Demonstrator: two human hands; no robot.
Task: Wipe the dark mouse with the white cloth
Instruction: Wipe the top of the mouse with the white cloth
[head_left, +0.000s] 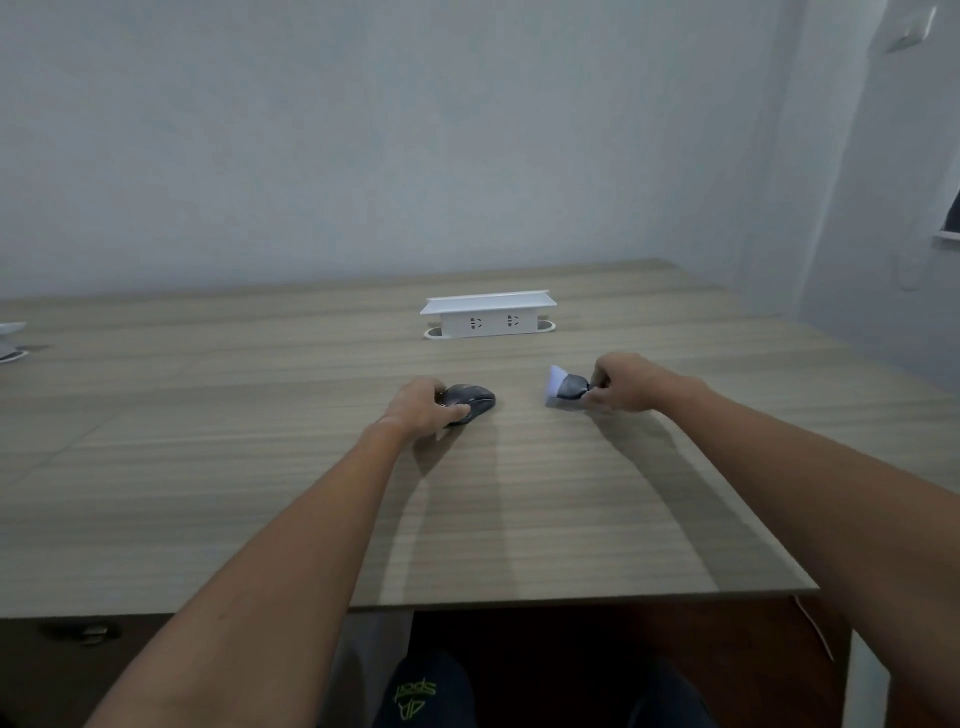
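Note:
The dark mouse (470, 401) rests on the wooden table (260, 467), a little left of centre. My left hand (423, 410) grips it from the left, fingers wrapped around its near side. To the right, my right hand (623, 383) pinches the cloth (563, 387) just above the table. The cloth looks white at its far tip and grey where it is bunched near my fingers. Mouse and cloth are apart, with bare table between them.
A white power socket box (488, 314) stands on the table behind both hands. Another white item (10, 340) sits at the far left edge. The wall runs close behind the table. The table's near edge is at my lap.

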